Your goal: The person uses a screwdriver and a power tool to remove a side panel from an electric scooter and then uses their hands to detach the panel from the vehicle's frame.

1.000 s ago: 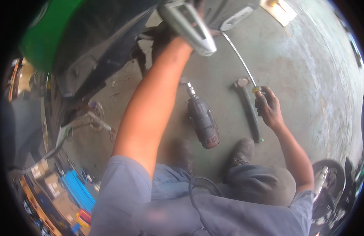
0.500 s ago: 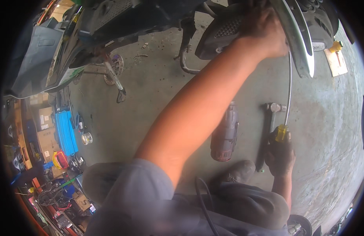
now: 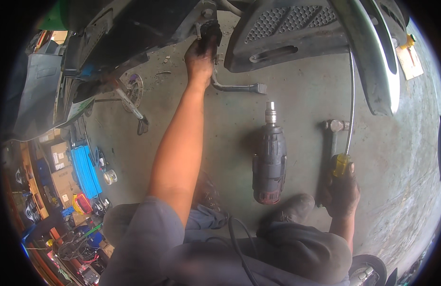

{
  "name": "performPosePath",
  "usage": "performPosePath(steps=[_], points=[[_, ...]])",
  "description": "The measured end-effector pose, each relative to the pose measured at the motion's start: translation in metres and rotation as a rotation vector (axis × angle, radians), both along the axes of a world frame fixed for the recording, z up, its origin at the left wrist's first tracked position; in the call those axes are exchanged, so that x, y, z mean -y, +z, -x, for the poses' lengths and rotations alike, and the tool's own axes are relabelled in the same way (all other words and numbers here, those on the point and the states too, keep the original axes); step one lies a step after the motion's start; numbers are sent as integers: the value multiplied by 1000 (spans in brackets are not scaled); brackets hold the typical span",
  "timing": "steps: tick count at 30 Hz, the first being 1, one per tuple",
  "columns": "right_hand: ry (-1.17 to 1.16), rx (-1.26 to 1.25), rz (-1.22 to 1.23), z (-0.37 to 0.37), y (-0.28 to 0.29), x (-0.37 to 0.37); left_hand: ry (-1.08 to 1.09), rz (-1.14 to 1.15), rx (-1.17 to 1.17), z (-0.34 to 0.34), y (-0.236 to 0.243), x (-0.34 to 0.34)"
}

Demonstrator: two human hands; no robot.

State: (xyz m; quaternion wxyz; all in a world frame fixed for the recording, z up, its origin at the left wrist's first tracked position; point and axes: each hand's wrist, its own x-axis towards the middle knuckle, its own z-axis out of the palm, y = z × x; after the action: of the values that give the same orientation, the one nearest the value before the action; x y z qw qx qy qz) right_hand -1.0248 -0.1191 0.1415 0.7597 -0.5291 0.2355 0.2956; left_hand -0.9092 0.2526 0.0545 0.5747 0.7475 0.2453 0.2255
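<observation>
Showing the right hand (image 3: 343,190) clenched on a long screwdriver (image 3: 350,102) whose shaft runs straight ahead toward the scooter underside (image 3: 296,33), where the left hand (image 3: 201,52) grips a fitting.

Impact wrench (image 3: 269,159) on floor (image 3: 296,109), left of hammer (image 3: 331,143).

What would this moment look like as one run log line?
left hand: gripping underside of scooter | right hand: holding long screwdriver | floor: power driver, hammer
</observation>
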Motion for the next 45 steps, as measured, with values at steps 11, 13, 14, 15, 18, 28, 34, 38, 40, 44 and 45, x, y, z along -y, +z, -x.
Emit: performPosePath(steps=[11,13,14,15,18,28,34,38,40,44,45], points=[[6,11,23,4,-3,-16,100,-343,31,-19,-33,3],[7,28,3,5,-5,-16,135,-390,25,-20,-33,5],[10,37,-3,3,-7,-16,132,-371,9,-19,-34,2],[14,40,-10,3,-7,-16,128,-352,-7,-15,-34,-2],[19,40,-7,4,-9,-19,41,-348,-39,-16,-32,-11],[77,-113,-279,-5,2,2,87,-264,230,55,67,89],[27,-134,-318,-4,20,0,-699,48,-297,25,97,187],[49,-102,-175,-6,32,-2,-694,467,-281,10,102,224],[50,-127,-210,-10,36,3,-683,345,-213,8,92,229],[86,-104,-30,-19,49,8,-606,425,-198,4,93,238],[105,-66,101,-20,52,5,-594,473,-200,4,94,239]])
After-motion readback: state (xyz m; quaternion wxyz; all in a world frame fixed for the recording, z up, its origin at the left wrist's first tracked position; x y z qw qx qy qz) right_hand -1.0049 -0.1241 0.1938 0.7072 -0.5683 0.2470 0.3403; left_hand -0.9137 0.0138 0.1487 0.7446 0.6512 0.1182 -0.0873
